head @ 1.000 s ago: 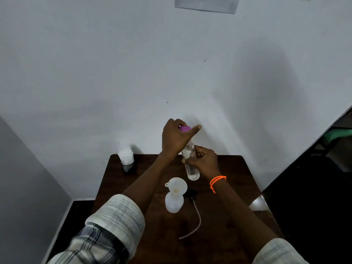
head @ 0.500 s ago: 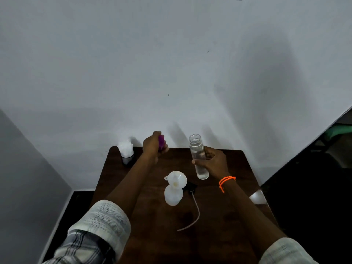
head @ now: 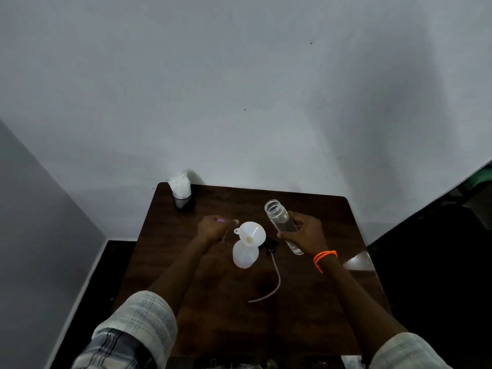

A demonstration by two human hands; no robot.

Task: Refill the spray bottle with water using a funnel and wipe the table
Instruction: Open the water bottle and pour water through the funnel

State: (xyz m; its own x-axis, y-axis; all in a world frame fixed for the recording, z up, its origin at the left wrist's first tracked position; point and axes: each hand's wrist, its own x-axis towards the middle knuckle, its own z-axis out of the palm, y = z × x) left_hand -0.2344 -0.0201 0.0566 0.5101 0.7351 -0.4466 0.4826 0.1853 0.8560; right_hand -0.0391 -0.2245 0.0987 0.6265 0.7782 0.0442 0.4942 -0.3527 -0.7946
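Clear plastic fills the right hand (head: 306, 234): its fingers (head: 294, 218) wrap the lower body of an uncapped water bottle (head: 282, 222), with the open mouth standing above and beyond the fingertips and the base poking out below the heel of the palm. The bottle's long axis leans, mouth tilted up and toward the left, so it points roughly over the funnel (head: 251, 233), which sits just left of those fingers. Water shows in the lower part; none appears to be leaving the mouth.

The left hand (head: 213, 229) is curled shut around a small purple cap (head: 220, 220), only a sliver of which peeks out between the fingers. That hand hangs low, just left of the funnel's rim; I cannot tell if it touches the table (head: 239, 328).

The funnel's stem is seated in the neck of the white spray bottle (head: 245, 254), which stands upright between the two hands. Just right of the spray bottle lies the black spray head (head: 272, 245), its dip tube (head: 274, 286) trailing toward the person.

As I judge it, the setup is done: spray head off, funnel in, water bottle opened. Pouring has not begun, and re-fitting the head and wiping remain. Beyond the left fingers, a tissue holder (head: 182, 194) stands at the far corner.
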